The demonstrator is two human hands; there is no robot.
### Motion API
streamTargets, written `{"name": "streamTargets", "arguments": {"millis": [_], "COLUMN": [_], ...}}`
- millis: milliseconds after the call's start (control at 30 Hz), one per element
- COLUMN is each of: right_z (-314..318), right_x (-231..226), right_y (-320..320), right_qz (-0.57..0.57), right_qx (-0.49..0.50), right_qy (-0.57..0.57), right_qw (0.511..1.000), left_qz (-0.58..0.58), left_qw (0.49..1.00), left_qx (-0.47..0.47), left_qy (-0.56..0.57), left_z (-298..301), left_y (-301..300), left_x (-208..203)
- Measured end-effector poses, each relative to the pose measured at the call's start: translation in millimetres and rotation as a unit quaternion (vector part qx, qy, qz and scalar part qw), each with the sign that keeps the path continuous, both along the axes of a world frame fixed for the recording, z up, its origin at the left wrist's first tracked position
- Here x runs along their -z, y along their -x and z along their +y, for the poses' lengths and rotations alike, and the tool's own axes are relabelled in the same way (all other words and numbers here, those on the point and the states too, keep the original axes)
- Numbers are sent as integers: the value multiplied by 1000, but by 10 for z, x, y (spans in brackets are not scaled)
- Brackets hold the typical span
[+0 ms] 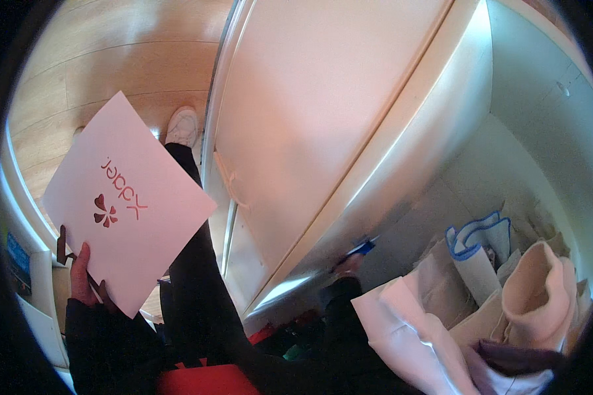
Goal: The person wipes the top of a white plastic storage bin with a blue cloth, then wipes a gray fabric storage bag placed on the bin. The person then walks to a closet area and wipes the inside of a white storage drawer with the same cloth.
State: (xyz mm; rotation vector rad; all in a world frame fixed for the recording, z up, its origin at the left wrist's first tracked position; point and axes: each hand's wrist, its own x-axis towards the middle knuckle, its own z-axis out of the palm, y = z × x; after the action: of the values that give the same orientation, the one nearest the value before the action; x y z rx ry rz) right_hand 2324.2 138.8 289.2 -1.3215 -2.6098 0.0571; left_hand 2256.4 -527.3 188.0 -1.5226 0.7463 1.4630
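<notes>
My left hand grips the lower edge of a flat, square, pale pink paper bag, its thumb on the front. Red lettering and a red petal design mark the bag, and dark ribbon-like strips, apparently its handles, show beside my fingers. Lower centre, my right hand reaches into a grey-white compartment. Its fingers are small and partly blurred, closed around a small blue object whose kind I cannot make out. To the right of that hand lies a heap of cloth and soft goods.
The heap includes a blue-edged white cloth, a cream felt-like basket, a pale crumpled bag and a purple item. A large pale panel stands beside the compartment. Wood floor and open drawers lie left.
</notes>
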Motion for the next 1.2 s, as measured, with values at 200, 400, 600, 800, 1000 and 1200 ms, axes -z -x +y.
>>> {"name": "streamTargets", "arguments": {"millis": [200,400,600,800,1000,1200], "right_z": [750,1019,565,-753,171,1572], "right_x": [-80,-150,-206,-230,-94,-547], "right_y": [576,814,1268,1405,1095,1055], "right_qz": [4,28,62,119,22,-15], "right_qx": [30,50,44,57,21,48], "right_qy": [13,47,83,228,96,1], "right_qw": [999,997,994,965,995,999], "left_qz": [60,62,118,76,85,120], "left_qw": [998,997,991,995,992,992], "left_qx": [2,-1,-7,-11,-48,18], "left_qy": [-2,-53,-62,-68,-75,-23], "left_z": [95,-93,-177,-80,-50,-18], "left_y": [-22,-124,-223,-130,-206,-205], "left_x": [-47,70,164,35,64,4]}}
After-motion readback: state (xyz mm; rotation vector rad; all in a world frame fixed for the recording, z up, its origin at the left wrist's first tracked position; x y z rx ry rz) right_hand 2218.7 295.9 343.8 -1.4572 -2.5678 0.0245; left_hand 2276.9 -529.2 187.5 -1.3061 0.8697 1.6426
